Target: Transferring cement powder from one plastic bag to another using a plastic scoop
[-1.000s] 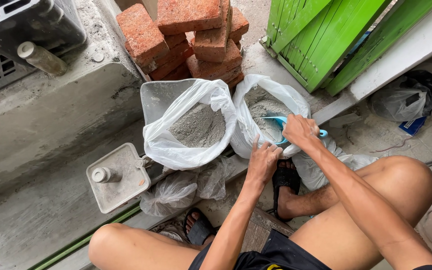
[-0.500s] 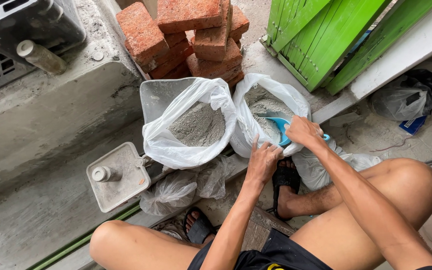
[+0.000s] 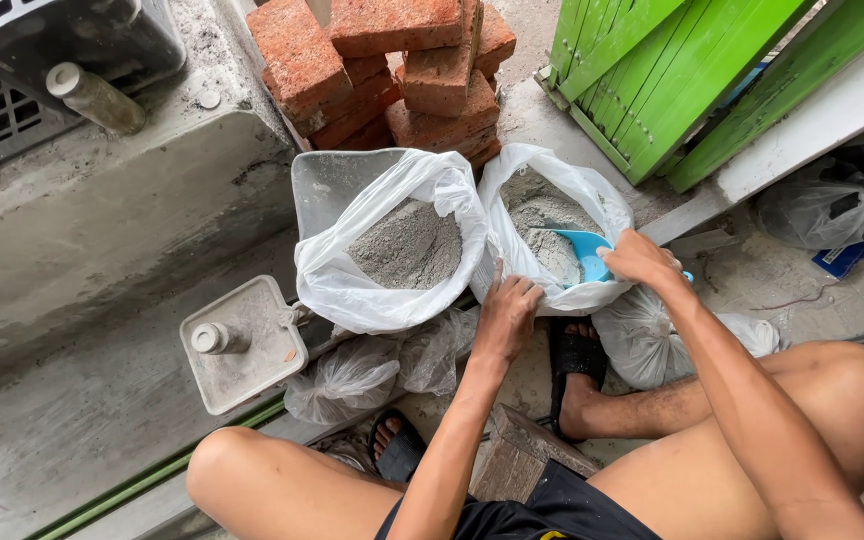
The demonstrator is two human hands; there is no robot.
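Two white plastic bags of grey powder stand side by side on the ground. My right hand (image 3: 638, 258) grips a blue scoop (image 3: 582, 250) whose bowl dips into the powder of the right bag (image 3: 552, 170). My left hand (image 3: 505, 316) pinches the near rim of that same bag, holding it up. The left bag (image 3: 352, 285) sits open in a grey metal pan (image 3: 324, 182), untouched. I am squatting, knees apart, with sandalled feet below the bags.
Red bricks (image 3: 392, 60) are stacked behind the bags. A square grey container with a capped spout (image 3: 242, 345) lies at left. Tied clear bags (image 3: 372, 370) and a white sack (image 3: 642, 335) lie near my feet. Green wooden slats (image 3: 672, 70) lean at right.
My right hand has pushed the blue scoop a little deeper into the right bag. My left hand stays on the bag's rim.
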